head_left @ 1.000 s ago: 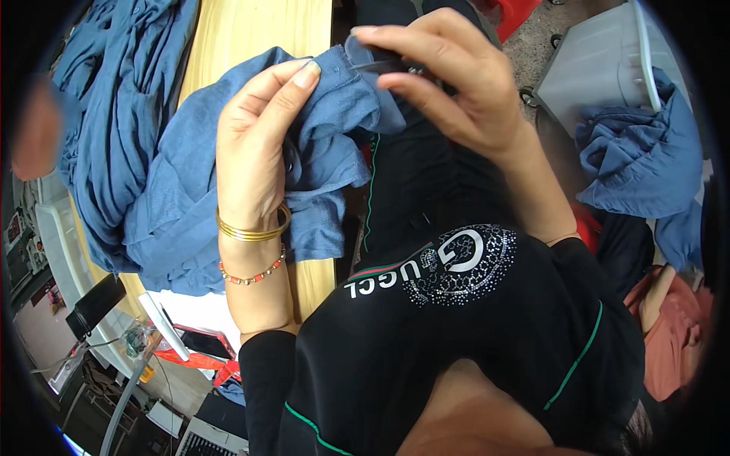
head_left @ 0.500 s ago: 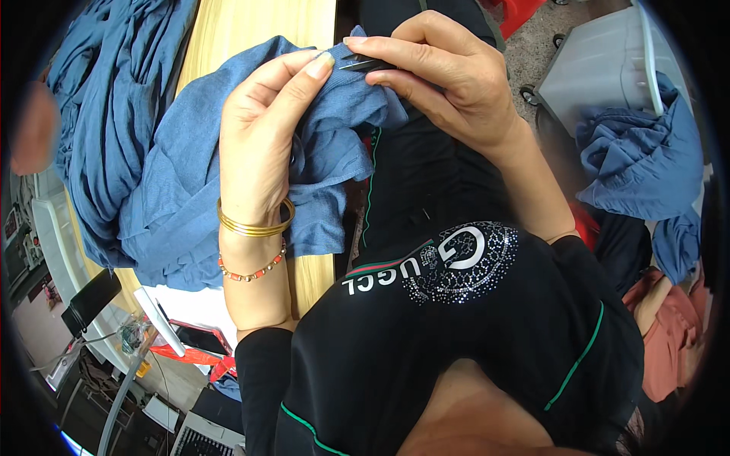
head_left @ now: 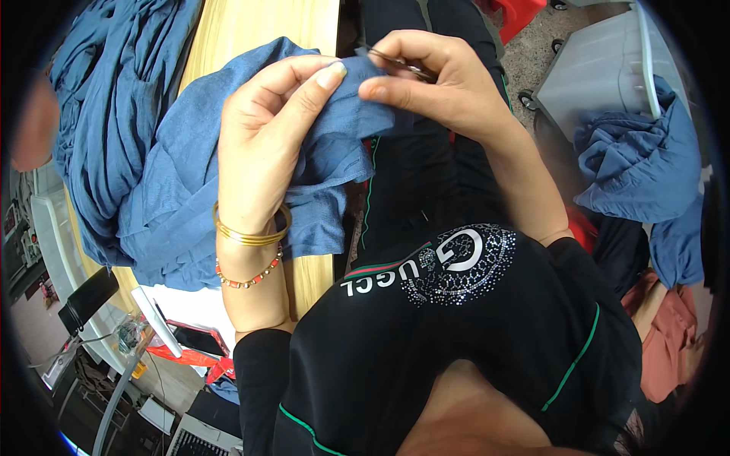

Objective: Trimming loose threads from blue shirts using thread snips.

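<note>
A blue garment (head_left: 186,163) spreads over the pale wooden table and hangs past its edge toward my lap. My left hand (head_left: 266,121) is closed on its upper part, the thumb pressed over the folded fabric. My right hand (head_left: 449,83) holds small dark thread snips (head_left: 411,70), partly hidden behind its fingers. The right thumb and index finger are parted beside the raised edge of the cloth; whether they touch it I cannot tell. A short stitched slit shows on the fabric lower down.
A heap of blue cloth (head_left: 122,114) lies left on the wooden table (head_left: 258,23). A grey wheeled bin (head_left: 593,76) at right has blue cloth (head_left: 639,156) hanging from it. Another person's hand (head_left: 34,125) is at the left rim. A phone (head_left: 196,338) lies lower left.
My right hand has drawn slightly away from the cloth and turned, and the snips now lie back in its fingers. The left hand keeps its hold, a little farther right.
</note>
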{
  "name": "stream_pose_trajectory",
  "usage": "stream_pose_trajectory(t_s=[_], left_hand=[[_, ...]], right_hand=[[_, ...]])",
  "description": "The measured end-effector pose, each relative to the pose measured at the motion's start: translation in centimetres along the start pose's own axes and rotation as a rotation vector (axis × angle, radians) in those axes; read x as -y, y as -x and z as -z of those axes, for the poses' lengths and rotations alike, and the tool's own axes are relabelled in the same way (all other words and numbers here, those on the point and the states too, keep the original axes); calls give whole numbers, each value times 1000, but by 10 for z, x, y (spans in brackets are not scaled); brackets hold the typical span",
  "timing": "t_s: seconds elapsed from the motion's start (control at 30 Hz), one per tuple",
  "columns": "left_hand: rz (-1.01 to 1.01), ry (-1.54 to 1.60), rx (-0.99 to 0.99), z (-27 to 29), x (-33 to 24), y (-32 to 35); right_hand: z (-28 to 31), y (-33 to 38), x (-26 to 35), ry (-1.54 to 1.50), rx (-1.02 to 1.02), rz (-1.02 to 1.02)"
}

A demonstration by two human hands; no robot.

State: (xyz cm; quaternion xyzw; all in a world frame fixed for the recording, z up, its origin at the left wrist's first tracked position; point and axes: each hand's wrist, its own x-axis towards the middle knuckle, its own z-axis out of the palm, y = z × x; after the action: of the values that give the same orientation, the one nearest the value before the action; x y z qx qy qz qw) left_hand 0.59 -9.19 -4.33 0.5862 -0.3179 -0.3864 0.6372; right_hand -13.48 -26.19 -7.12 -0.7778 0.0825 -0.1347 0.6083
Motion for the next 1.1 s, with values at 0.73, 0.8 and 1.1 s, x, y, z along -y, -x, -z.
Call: stream_pose_trajectory(t_s=[0.73, 0.8, 1.1], left_hand=[[94, 107, 146, 42, -17, 6], [92, 57, 134, 42, -18, 6], [61, 76, 174, 42, -15, 5]], right_hand=[[-14, -6, 22, 427, -106, 474], [-15, -5, 19, 484, -122, 492], [-17, -5, 16, 537, -154, 496]])
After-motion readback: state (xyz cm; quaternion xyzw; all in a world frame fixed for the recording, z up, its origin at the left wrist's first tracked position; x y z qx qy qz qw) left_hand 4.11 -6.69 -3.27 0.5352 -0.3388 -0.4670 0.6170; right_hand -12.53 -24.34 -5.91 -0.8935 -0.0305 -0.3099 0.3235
